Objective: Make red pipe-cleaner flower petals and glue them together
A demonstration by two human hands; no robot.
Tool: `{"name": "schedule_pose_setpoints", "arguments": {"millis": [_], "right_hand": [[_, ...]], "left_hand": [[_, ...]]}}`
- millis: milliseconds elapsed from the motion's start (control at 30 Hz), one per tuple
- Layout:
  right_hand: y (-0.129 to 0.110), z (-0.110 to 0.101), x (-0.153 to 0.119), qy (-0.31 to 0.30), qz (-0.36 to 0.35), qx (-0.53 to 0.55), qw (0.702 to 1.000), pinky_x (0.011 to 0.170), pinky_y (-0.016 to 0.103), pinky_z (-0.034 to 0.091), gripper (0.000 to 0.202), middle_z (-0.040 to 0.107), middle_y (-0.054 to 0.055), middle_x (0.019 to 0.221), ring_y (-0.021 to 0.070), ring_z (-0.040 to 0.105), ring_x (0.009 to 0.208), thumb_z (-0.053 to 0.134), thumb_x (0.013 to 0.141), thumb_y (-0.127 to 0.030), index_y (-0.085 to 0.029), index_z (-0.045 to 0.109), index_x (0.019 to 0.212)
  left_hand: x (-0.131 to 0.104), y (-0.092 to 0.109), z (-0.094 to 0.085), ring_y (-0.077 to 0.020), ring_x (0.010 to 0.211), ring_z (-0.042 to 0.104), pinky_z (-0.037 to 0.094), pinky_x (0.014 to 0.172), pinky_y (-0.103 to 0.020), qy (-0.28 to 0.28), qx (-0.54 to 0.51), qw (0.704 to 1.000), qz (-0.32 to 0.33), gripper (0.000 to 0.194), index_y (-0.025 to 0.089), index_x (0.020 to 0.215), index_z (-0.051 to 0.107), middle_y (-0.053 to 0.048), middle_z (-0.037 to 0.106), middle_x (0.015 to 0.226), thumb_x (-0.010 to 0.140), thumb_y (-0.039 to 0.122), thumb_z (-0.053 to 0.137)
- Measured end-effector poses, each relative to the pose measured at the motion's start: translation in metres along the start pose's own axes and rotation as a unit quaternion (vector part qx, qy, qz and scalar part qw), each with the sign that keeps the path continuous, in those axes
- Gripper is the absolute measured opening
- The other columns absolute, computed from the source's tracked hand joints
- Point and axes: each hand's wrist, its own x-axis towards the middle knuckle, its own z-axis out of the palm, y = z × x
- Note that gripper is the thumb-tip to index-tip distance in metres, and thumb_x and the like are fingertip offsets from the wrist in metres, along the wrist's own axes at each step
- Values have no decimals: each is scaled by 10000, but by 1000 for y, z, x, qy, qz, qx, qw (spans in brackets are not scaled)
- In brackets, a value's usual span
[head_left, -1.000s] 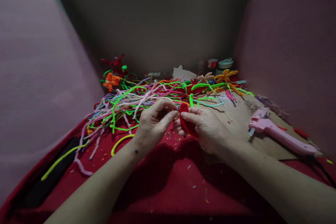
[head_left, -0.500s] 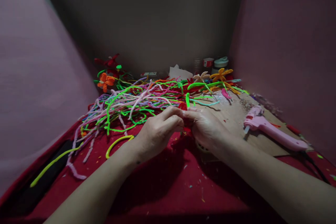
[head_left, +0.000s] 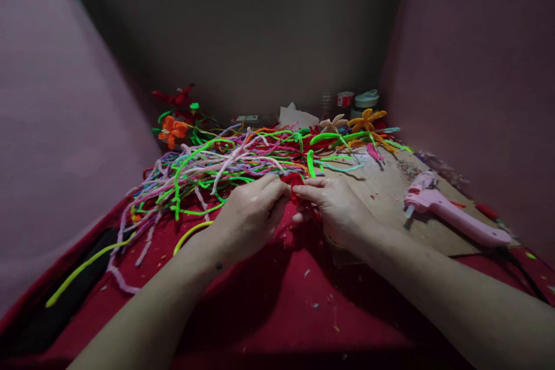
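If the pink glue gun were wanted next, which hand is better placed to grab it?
Probably the right hand: the pink glue gun lies on its side, while the left hand would have to reach across. The right would first need to release the red fuzzy piece.

no words or numbers can be read. two labels show, both at the back against the dark wall. one is a red and white label (head_left: 346,99) around a dark container (head_left: 343,110), which stands just beside a container with a pale blue-green lid (head_left: 367,98); its white part seems to carry print, too small and dim to make out. the other is a pale label (head_left: 247,118) on a low, flat pack (head_left: 243,124), behind the heap of fuzzy stems (head_left: 234,159); it has darker marks on it, also too small to read.
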Motion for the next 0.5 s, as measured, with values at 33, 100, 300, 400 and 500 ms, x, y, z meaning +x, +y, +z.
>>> {"name": "schedule_pose_setpoints", "arguments": {"millis": [33, 100, 300, 400, 500], "right_hand": [[1, 0, 0, 0, -2, -6, 1000, 407, 241, 455, 155, 472, -40, 500, 80, 434, 434, 655, 634, -244, -148, 555, 564], [3, 0, 1, -1, -5, -21, 1000, 400, 242, 450, 142, 467, -42, 490, 77, 425, 415, 643, 648, -241, -150, 562, 576], [2, 3, -2, -2, 18, -48, 999, 387, 233, 421, 179, 476, -32, 455, 87, 447, 391, 633, 642, -232, -162, 524, 519], [1, 2, -2, -8, 7, -24, 1000, 401, 217, 418, 150, 516, -15, 474, 88, 475, 416, 611, 644, -212, -149, 551, 522], [-2, 1, -3, -14, 11, 1, 1000, 401, 203, 416, 146, 516, -15, 465, 82, 483, 416, 602, 650, -196, -138, 556, 524]], "left_hand": [[0, 0, 0, -120, 657, 501, 382, 606, -239, -5, 11, 1000, -2, 170, 144, 833, 561, -35, 546, 748, 878, 178, 401], [-1, 1, 2, -125, 647, 496, 379, 598, -247, -14, 33, 999, -2, 172, 143, 805, 556, -33, 540, 726, 871, 169, 398], [-4, 7, 8, -137, 612, 465, 376, 561, -263, -36, 104, 994, 7, 157, 152, 768, 505, -39, 525, 718, 844, 112, 373], [-5, 12, 10, -140, 632, 473, 402, 576, -261, -30, 82, 995, 41, 153, 156, 838, 491, -37, 524, 733, 837, 81, 358], [-2, 13, 7, -133, 723, 516, 444, 649, -253, 11, -22, 999, 27, 140, 160, 930, 485, -42, 540, 823, 841, 97, 397]]}}
